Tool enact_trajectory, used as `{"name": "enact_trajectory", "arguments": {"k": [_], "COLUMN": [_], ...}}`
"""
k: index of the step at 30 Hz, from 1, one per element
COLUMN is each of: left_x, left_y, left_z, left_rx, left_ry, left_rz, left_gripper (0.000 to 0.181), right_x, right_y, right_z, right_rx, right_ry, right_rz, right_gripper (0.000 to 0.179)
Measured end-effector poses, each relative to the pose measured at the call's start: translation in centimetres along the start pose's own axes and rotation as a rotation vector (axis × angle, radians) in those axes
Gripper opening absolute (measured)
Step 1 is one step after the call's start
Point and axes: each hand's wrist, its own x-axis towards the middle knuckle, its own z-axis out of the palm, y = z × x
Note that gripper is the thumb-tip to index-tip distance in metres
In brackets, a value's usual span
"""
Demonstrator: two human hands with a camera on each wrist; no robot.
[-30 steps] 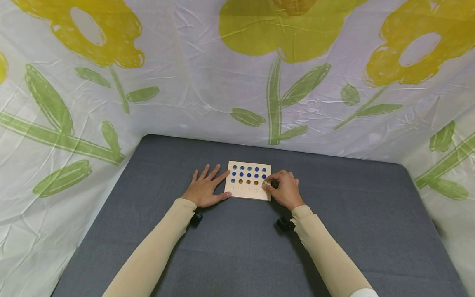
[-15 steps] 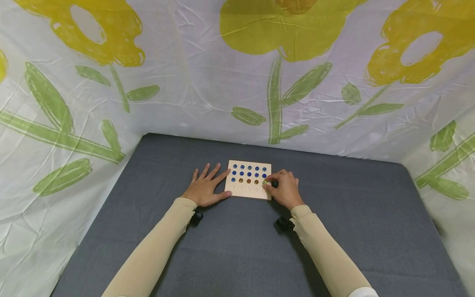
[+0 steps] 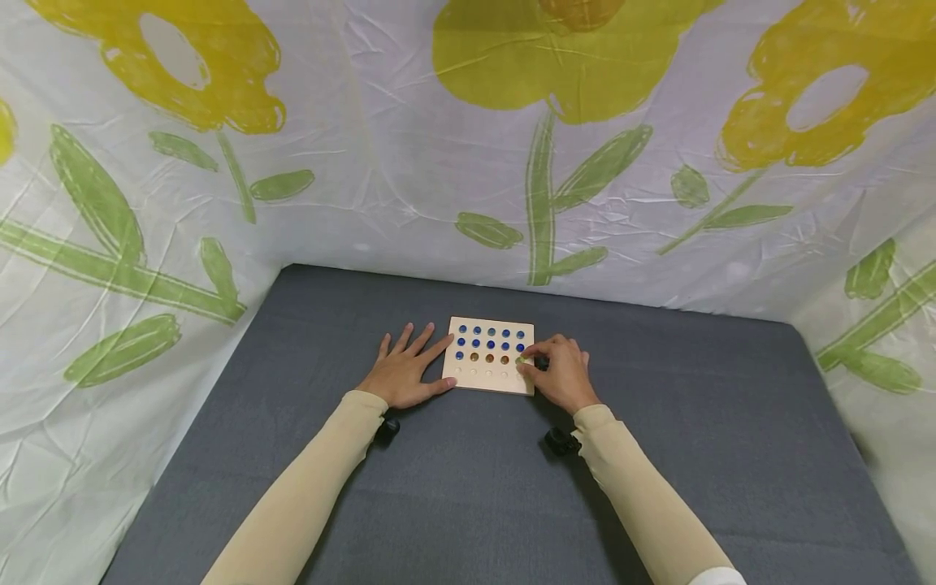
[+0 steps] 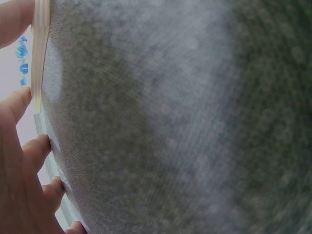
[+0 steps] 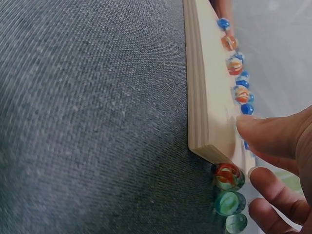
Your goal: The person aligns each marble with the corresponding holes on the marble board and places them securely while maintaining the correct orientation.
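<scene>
Head view: pinching a round green glass marble [image 3: 522,359] between thumb and forefinger of the right hand [image 3: 565,374], at the third row's right end on a pale rectangular wooden board [image 3: 486,383]; touching the board's left side with the outspread left hand [image 3: 399,377].

Here you are at a broad table [image 3: 453,496] covered in dark grey cloth, and the wooden board [image 3: 488,386] lies flat on it towards the far side. Your left hand [image 3: 398,378] spreads on the cloth, touching the board's left edge. Just past its right edge, loose marbles [image 5: 230,203], reddish and green, sit in a row!
</scene>
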Motion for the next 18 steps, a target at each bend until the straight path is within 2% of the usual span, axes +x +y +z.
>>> {"name": "enact_trajectory", "arguments": {"k": [18], "left_x": [0.0], "left_y": [0.0], "left_z": [0.0], "left_rx": [-0.001], "left_ry": [0.006], "left_rz": [0.004], "left_gripper": [0.083], "right_x": [-0.7], "right_y": [0.9], "right_z": [-2.1], "right_rx": [0.038], "right_ry": [-0.003], "right_rz": [-0.005], "right_gripper": [0.022]}}
